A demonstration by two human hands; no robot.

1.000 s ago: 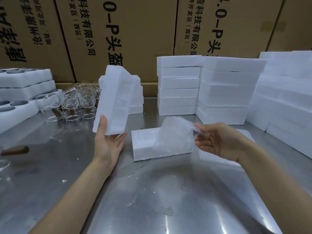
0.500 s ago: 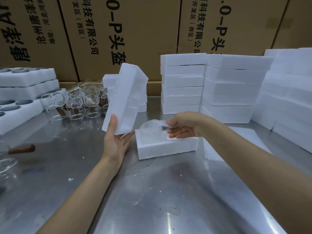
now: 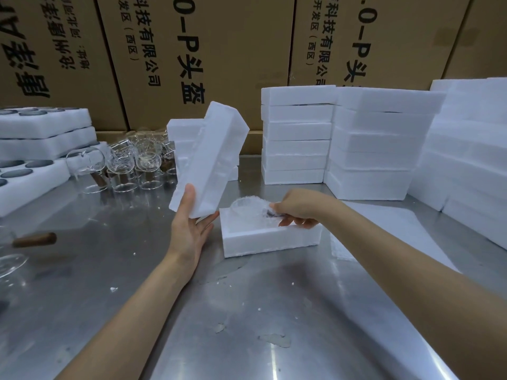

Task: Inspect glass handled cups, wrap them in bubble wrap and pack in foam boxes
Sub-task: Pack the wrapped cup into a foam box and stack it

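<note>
Brown cardboard cartons (image 3: 219,50) stand behind a steel desk (image 3: 247,311). At the left, bare glass cups (image 3: 123,165) stand near foam trays (image 3: 41,133). The left hand (image 3: 189,226) has its grip clamped on a tilted foam lid (image 3: 211,157). The right hand (image 3: 296,208) pinches the bubble-wrapped cup (image 3: 247,208), which sits in the open foam box (image 3: 269,239). Foam box stacks (image 3: 356,144) stand at the right.

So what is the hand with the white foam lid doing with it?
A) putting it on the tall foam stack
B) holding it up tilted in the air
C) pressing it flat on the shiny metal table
B: the left hand grips the white foam lid by its lower end, tilted above the shiny metal table, beside the open white foam box, touching neither.
</note>
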